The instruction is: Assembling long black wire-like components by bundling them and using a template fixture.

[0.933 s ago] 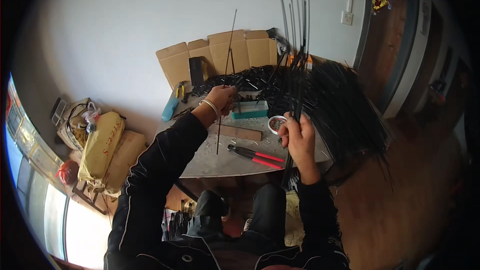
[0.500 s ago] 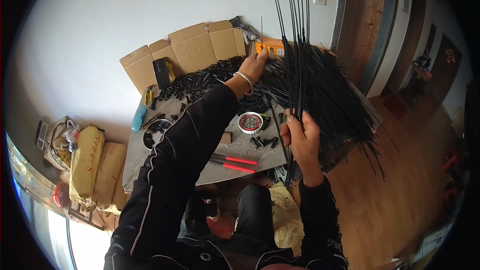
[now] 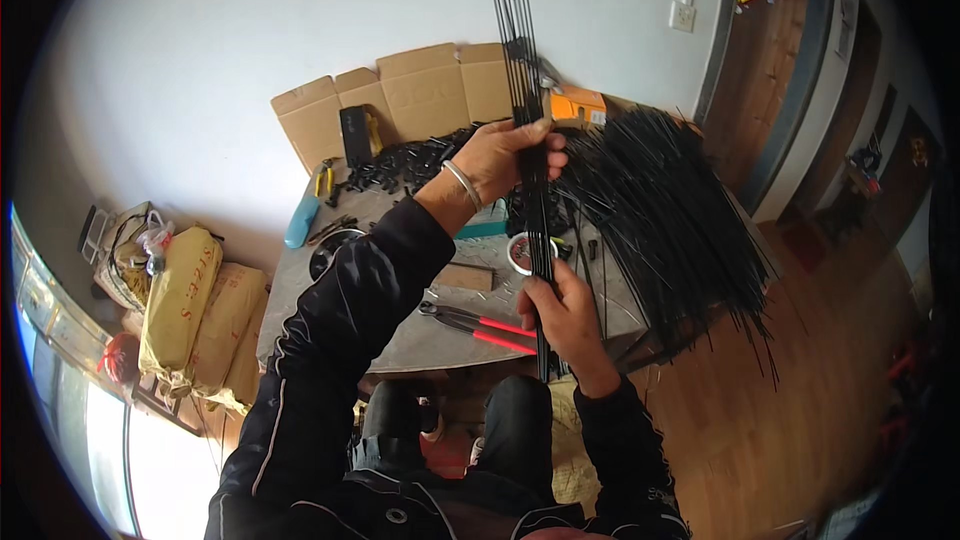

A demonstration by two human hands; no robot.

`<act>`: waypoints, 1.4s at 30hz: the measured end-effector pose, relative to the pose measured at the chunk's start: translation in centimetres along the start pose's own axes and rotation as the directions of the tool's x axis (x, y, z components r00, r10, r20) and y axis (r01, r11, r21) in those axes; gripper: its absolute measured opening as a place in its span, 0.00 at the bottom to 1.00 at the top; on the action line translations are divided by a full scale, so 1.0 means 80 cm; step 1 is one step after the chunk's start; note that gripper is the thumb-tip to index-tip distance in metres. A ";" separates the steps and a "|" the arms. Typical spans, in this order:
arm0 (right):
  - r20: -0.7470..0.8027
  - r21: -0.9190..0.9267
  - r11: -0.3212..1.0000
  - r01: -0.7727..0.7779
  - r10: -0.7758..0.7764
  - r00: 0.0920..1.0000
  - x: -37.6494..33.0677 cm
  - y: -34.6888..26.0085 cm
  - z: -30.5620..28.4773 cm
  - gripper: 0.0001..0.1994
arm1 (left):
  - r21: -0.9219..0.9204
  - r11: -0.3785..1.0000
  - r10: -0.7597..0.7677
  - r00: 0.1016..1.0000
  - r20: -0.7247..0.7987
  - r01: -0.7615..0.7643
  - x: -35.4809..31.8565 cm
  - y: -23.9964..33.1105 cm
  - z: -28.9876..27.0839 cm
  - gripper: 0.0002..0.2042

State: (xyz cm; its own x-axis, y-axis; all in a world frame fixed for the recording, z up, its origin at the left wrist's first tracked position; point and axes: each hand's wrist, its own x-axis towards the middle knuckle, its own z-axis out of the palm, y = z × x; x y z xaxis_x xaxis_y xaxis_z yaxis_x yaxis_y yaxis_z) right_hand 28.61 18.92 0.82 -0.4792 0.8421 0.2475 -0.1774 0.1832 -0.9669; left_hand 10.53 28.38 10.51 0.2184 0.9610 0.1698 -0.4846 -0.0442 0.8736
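Above the table I hold a bundle of thin black rods nearly upright, their small knobbed tips fanning slightly at the top. My left hand, with a pale bangle at its wrist, is closed around the upper part of the bundle. Lower down, my right hand grips the same rods, thumb across the front. To the right lies a large heap of similar black rods. Partly behind the bundle is a small round bowl of tiny bits. Red-handled pincers lie near the table's front edge.
Small black parts pile up before a folded cardboard sheet. A wooden block sits mid-table; yellow-handled pliers lie left. An orange box stands at the back. Yellow sacks are stacked left of the grey table.
My left hand has come from the back of the table onto the upper part of the rods. My right hand has moved left and down; the spread rods now stand closer together.
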 end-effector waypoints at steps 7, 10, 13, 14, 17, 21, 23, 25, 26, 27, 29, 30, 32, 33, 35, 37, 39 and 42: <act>0.273 -0.033 0.998 -0.062 0.068 0.959 -0.001 0.013 0.036 0.12 | -0.078 0.994 0.065 0.990 -0.129 -0.076 -0.068 0.036 -0.018 0.10; 0.368 -0.099 0.994 -0.044 0.077 0.927 0.001 0.009 0.059 0.15 | -0.041 0.996 0.066 0.982 -0.177 -0.074 -0.096 0.051 -0.037 0.11; 0.212 0.029 0.995 -0.093 0.085 0.974 0.007 0.014 0.077 0.17 | -0.019 0.996 0.083 0.973 -0.217 -0.090 -0.115 0.054 -0.048 0.12; 0.215 0.023 0.995 -0.095 0.088 0.973 0.010 0.010 0.082 0.17 | -0.023 0.994 0.096 0.971 -0.219 -0.103 -0.122 0.052 -0.050 0.12; 0.000 -0.164 0.978 0.125 -0.126 0.992 0.023 0.008 0.094 0.15 | -0.038 0.990 0.126 0.967 -0.223 -0.138 -0.133 0.045 -0.048 0.11; -0.038 -0.222 0.958 0.182 -0.195 0.980 0.027 0.017 0.106 0.13 | -0.011 0.990 0.133 0.948 -0.289 -0.142 -0.147 0.037 -0.046 0.09; -0.098 -0.386 0.898 0.210 -0.267 0.959 0.030 0.026 0.101 0.10 | 0.019 0.990 0.139 0.946 -0.294 -0.140 -0.147 0.037 -0.037 0.09; -0.138 -0.418 0.859 0.297 -0.383 0.913 0.034 0.036 0.104 0.08 | 0.052 0.989 0.147 0.942 -0.301 -0.138 -0.145 0.035 -0.034 0.09; -0.169 -0.450 0.808 0.380 -0.495 0.853 0.035 0.038 0.105 0.07 | 0.045 0.989 0.150 0.938 -0.314 -0.144 -0.145 0.034 -0.035 0.09; -0.172 -0.451 0.809 0.377 -0.494 0.853 0.035 0.039 0.103 0.07 | 0.038 0.988 0.153 0.933 -0.326 -0.149 -0.143 0.032 -0.035 0.09; -0.159 -0.510 0.765 0.392 -0.532 0.831 0.034 0.036 0.098 0.05 | 0.073 0.987 0.160 0.920 -0.358 -0.143 -0.140 0.031 -0.032 0.09; -0.162 -0.510 0.767 0.390 -0.530 0.832 0.034 0.033 0.095 0.05 | 0.110 0.984 0.171 0.904 -0.391 -0.138 -0.137 0.031 -0.032 0.09; -0.246 -0.400 0.860 0.317 -0.434 0.867 0.036 0.025 0.084 0.03 | 0.087 0.985 0.170 0.904 -0.392 -0.147 -0.132 0.028 -0.038 0.09; -0.248 -0.359 0.897 0.256 -0.356 0.901 0.038 0.021 0.073 0.06 | 0.063 0.986 0.169 0.905 -0.390 -0.157 -0.130 0.027 -0.040 0.09; -0.355 -0.163 0.966 0.198 -0.245 0.902 0.040 0.003 0.047 0.09 | 0.081 0.982 0.188 0.902 -0.389 -0.170 -0.128 0.027 -0.044 0.09; -0.438 -0.098 0.976 0.193 -0.217 0.872 0.048 -0.018 0.017 0.10 | 0.099 0.978 0.207 0.901 -0.381 -0.183 -0.126 0.029 -0.044 0.10; -0.462 -0.225 0.955 0.194 -0.280 0.841 0.067 -0.038 -0.008 0.11 | 0.001 0.975 0.208 0.918 -0.338 -0.221 -0.128 0.031 -0.050 0.09; -0.437 -0.581 0.809 0.090 -0.403 0.805 0.111 -0.051 -0.062 0.13 | -0.028 0.982 0.172 0.940 -0.294 -0.188 -0.130 0.038 -0.045 0.09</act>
State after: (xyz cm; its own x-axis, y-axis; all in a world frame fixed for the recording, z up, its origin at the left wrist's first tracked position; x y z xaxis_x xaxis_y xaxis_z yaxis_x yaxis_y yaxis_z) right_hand 29.33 28.20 6.70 0.0611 0.8251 0.5617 0.3132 0.5185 -0.7957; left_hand 3.72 19.24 9.79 -0.1271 0.9763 0.1753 -0.5401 -0.2164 0.8133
